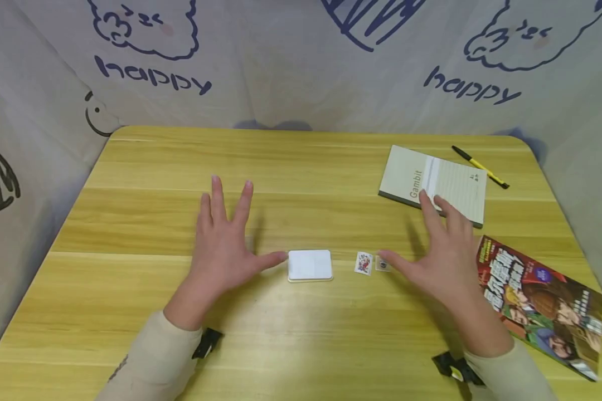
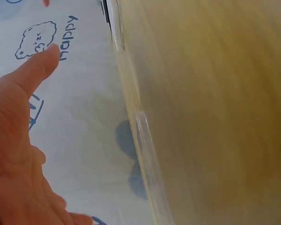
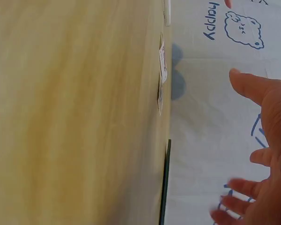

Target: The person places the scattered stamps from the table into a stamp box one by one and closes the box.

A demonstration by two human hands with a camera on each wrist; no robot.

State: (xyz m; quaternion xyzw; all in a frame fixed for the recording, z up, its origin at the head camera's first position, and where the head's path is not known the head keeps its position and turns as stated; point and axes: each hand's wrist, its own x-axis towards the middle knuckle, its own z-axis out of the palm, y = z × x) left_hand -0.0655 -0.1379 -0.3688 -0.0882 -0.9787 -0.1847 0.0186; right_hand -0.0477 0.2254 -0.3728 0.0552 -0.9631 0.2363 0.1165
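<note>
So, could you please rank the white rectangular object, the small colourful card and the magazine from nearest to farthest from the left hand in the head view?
1. White rectangular object: beside the left hand
2. Small colourful card: farther right
3. Magazine: far right

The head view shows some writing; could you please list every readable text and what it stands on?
"happy", twice, on the backdrop cloth.
"Gambit", on the notepad.
Too small or blurred: the notepad's corner marks, print on the magazine, any on the small papers, left sleeve's mark.
</note>
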